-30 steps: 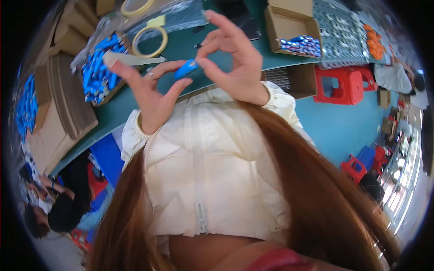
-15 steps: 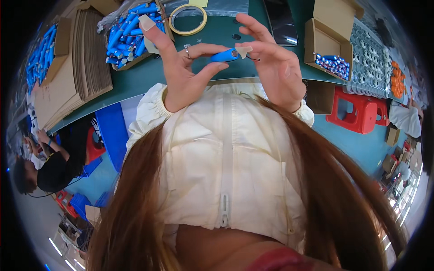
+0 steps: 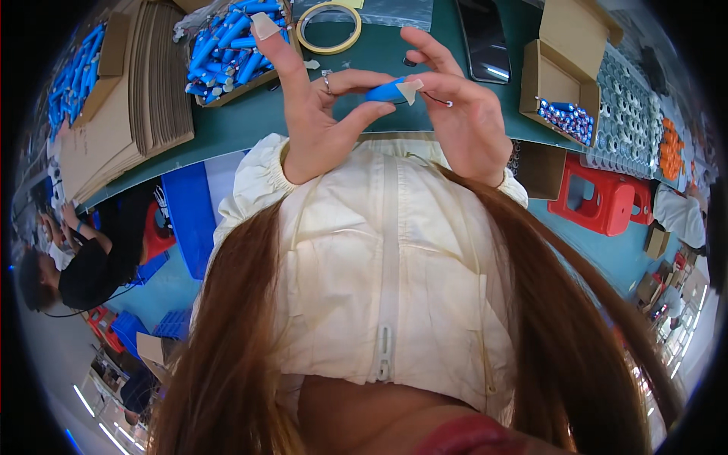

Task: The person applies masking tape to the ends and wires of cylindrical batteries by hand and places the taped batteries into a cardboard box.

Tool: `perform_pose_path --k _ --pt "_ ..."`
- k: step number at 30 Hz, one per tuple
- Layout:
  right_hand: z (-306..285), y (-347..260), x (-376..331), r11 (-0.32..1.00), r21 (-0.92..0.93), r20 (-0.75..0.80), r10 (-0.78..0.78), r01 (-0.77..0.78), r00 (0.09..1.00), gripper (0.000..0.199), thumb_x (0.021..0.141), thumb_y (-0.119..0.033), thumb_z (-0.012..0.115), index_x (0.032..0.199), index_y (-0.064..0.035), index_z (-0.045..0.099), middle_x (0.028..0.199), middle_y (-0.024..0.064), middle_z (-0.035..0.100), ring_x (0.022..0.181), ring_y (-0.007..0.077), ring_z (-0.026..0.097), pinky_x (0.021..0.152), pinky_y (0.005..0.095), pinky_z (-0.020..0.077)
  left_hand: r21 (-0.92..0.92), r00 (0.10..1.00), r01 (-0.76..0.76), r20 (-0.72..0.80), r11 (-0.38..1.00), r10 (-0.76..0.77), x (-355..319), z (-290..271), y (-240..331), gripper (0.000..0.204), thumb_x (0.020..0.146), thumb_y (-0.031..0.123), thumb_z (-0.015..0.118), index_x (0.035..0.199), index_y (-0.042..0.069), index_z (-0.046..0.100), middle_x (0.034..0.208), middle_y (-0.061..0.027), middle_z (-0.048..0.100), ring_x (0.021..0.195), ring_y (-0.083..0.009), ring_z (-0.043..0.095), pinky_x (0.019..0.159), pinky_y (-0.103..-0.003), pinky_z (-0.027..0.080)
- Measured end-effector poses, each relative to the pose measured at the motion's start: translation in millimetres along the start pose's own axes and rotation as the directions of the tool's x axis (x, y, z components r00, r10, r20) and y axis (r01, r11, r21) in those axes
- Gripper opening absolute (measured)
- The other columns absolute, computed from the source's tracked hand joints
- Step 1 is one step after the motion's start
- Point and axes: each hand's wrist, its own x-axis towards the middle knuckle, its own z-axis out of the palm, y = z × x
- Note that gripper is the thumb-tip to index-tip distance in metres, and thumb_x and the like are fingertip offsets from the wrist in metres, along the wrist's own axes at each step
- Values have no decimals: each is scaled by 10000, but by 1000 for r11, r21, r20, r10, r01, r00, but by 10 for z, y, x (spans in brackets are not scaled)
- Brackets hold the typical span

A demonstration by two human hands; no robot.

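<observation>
1. Room first: glimpsed blue floor [image 3: 603, 254] and red stool [image 3: 616, 211] at right.
2. Across the green table [image 3: 379, 57], saw a heap of blue cylinders [image 3: 231, 57] at left.
3. With left hand [image 3: 315, 125], pinched one blue cylinder [image 3: 385, 92] between thumb and ringed finger, held over the table.
4. With right hand [image 3: 479, 121], loosely curled, touched pale tape [image 3: 410, 90] at the cylinder's right end; couldn't tell whether gripping.
5. Seemed wise to hold the cylinder still, press tape flat without creases, and keep thin wire [image 3: 435, 98] clear.
</observation>
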Motion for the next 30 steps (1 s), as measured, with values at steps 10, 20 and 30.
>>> perform_pose_path --k 10,20,30 --pt "41 31 -5 832 -528 -76 -248 172 966 408 875 -383 491 984 -27 659 1355 195 349 1204 282 348 963 406 311 36 998 -54 36 998 53 15 -19 8 1139 729 -113 628 1321 116 -318 1002 -172 583 820 -250 643 734 -318 537" --pt "126 36 17 427 -885 -42 -471 187 881 222 817 -272 578 898 -124 721 1314 178 418 1170 287 380 914 400 330 17 990 94 -104 995 -92 -95 -22 -26 1145 736 -124 635 1334 147 -302 1025 -207 604 851 -239 636 725 -299 539" --pt "163 48 29 200 -965 24 -583 172 812 182 763 -262 627 848 -140 733 1283 198 446 1149 279 384 877 386 325 35 995 -78 -67 996 80 -86 -27 -114 1097 697 -118 652 1370 50 -199 1257 -203 464 837 -236 657 740 -278 529"
